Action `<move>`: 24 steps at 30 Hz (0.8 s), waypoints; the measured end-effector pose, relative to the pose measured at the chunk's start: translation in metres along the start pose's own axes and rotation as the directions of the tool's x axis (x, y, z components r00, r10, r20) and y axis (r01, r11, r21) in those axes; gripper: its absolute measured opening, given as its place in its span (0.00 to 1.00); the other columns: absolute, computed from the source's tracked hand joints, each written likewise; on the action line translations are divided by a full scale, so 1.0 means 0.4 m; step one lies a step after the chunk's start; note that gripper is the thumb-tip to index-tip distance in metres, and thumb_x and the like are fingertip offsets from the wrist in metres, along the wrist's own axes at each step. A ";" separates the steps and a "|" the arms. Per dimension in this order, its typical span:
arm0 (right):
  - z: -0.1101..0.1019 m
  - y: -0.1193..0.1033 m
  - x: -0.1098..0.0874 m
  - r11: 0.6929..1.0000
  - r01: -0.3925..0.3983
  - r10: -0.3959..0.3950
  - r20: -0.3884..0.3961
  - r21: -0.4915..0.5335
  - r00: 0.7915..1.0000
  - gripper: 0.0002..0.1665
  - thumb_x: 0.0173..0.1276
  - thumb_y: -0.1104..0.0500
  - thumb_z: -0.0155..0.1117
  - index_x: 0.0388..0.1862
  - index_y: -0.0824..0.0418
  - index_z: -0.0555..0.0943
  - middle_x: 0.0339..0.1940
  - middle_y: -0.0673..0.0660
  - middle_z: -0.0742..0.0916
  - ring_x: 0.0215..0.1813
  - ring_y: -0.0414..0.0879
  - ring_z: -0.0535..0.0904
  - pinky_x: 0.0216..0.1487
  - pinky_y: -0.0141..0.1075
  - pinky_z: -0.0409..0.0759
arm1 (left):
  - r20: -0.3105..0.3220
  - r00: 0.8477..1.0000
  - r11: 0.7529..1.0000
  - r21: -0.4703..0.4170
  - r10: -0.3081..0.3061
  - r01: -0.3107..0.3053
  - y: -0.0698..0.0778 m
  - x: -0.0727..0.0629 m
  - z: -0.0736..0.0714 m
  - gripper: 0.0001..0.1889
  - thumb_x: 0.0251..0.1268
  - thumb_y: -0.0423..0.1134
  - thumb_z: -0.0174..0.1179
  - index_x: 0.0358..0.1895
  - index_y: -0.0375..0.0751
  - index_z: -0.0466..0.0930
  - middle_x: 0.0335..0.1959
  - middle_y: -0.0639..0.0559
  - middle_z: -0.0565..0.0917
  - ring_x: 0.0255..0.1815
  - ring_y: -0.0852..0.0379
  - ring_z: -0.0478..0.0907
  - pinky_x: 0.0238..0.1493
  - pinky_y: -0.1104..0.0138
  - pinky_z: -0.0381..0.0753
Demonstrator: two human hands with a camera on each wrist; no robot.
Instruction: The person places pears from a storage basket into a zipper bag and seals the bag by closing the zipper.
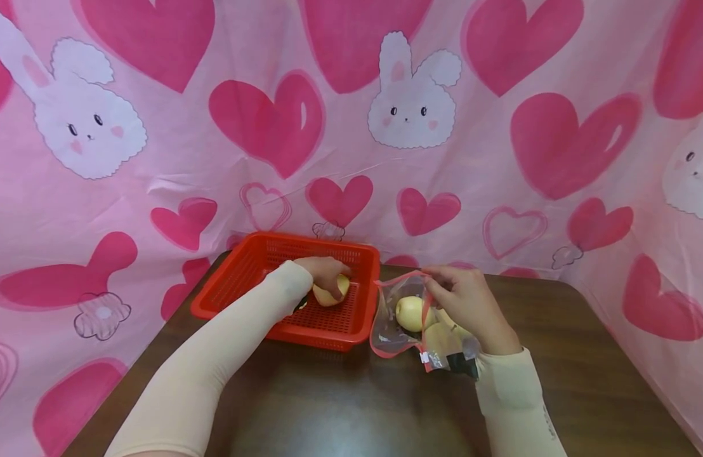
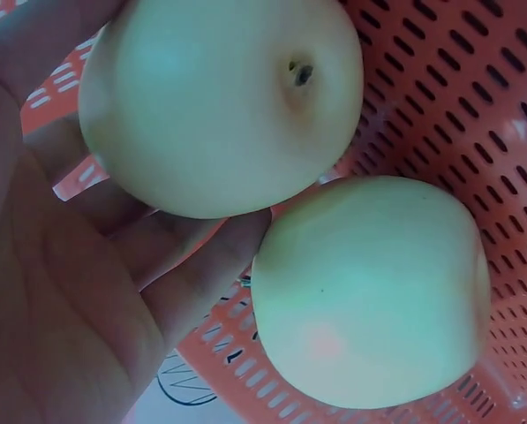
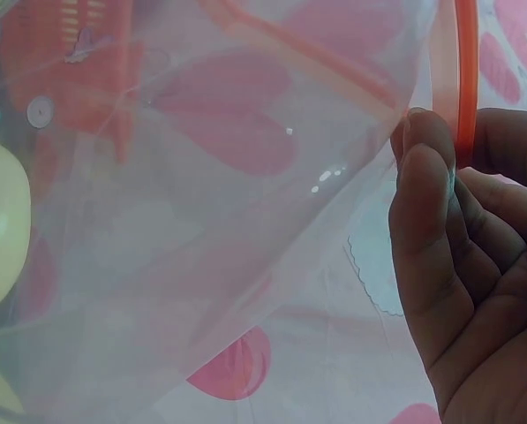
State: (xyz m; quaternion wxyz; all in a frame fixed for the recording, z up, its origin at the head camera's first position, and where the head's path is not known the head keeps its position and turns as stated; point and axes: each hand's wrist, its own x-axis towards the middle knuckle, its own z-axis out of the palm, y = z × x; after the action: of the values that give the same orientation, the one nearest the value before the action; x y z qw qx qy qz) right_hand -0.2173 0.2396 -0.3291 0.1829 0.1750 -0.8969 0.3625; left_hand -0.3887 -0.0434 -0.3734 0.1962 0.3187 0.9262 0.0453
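My left hand [image 1: 323,273] reaches into the red plastic basket [image 1: 365,254], thumb and fingers round a pale yellow apple [image 2: 219,106]. Right beside it in the left wrist view lies a second apple [image 2: 369,291], close to the fingertips. To the right of the basket, my right hand [image 1: 471,301] pinches the red-trimmed edge [image 3: 465,79] of a clear zip bag [image 1: 393,341] between thumb and fingers. The bag's mouth gapes toward the basket. Inside it a pale yellow apple [image 1: 411,314] shows, with more yellow fruit partly covered by the hand and bag film.
Everything stands on a dark wooden table [image 1: 328,406]. A pink cloth [image 1: 351,158] with hearts and rabbits hangs behind it and along the sides. The basket's slotted wall [image 2: 475,88] rises around the fruit, its right end next to the bag.
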 end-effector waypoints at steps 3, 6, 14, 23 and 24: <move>0.000 -0.001 -0.001 1.000 -0.004 0.004 0.002 0.000 1.000 0.14 0.67 0.60 0.66 0.51 0.59 0.85 0.28 0.48 0.86 0.23 0.39 0.80 0.29 0.34 0.81 | 0.006 1.000 1.000 0.020 -0.011 0.011 0.001 0.001 0.004 0.38 0.50 0.51 0.73 0.69 0.55 0.71 0.55 0.56 0.78 0.52 0.54 0.72 0.59 0.52 0.71; -0.001 -0.002 -0.001 1.000 -0.008 0.008 0.005 -0.004 1.000 0.15 0.67 0.59 0.66 0.51 0.59 0.85 0.28 0.48 0.86 0.23 0.39 0.80 0.29 0.33 0.81 | 0.011 1.000 0.999 0.039 -0.023 0.023 0.004 0.001 0.008 0.40 0.49 0.52 0.74 0.69 0.56 0.71 0.53 0.56 0.78 0.50 0.53 0.71 0.58 0.52 0.71; -0.005 -0.004 0.001 1.000 -0.010 0.010 0.007 -0.004 1.000 0.15 0.67 0.60 0.66 0.51 0.61 0.85 0.29 0.49 0.86 0.23 0.40 0.80 0.29 0.34 0.81 | 0.020 0.999 0.998 0.048 -0.043 0.042 0.013 0.004 0.012 0.42 0.46 0.51 0.75 0.69 0.58 0.70 0.54 0.55 0.77 0.52 0.52 0.71 0.58 0.51 0.71; -0.006 -0.002 0.001 1.000 0.010 -0.010 -0.003 -0.010 1.000 0.14 0.67 0.60 0.66 0.50 0.60 0.86 0.27 0.48 0.86 0.23 0.40 0.79 0.28 0.34 0.81 | 0.034 0.996 0.997 0.025 -0.079 0.078 0.026 -0.002 0.011 0.44 0.41 0.50 0.78 0.69 0.62 0.70 0.54 0.56 0.77 0.53 0.52 0.71 0.60 0.45 0.68; -0.007 -0.001 0.001 1.000 0.014 -0.014 -0.003 -0.009 1.000 0.13 0.67 0.60 0.66 0.50 0.60 0.86 0.27 0.48 0.86 0.22 0.40 0.79 0.28 0.34 0.81 | 0.039 0.996 0.996 0.026 -0.083 0.082 0.027 -0.001 0.011 0.44 0.41 0.50 0.78 0.69 0.62 0.70 0.54 0.56 0.77 0.53 0.52 0.71 0.60 0.45 0.68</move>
State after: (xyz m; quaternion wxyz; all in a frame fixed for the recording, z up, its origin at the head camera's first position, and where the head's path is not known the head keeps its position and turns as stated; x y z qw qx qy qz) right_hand -0.2169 0.2411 -0.3269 0.1876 0.1799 -0.8970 0.3575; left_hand -0.3805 -0.0354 -0.3751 0.2126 0.2833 0.9350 0.0195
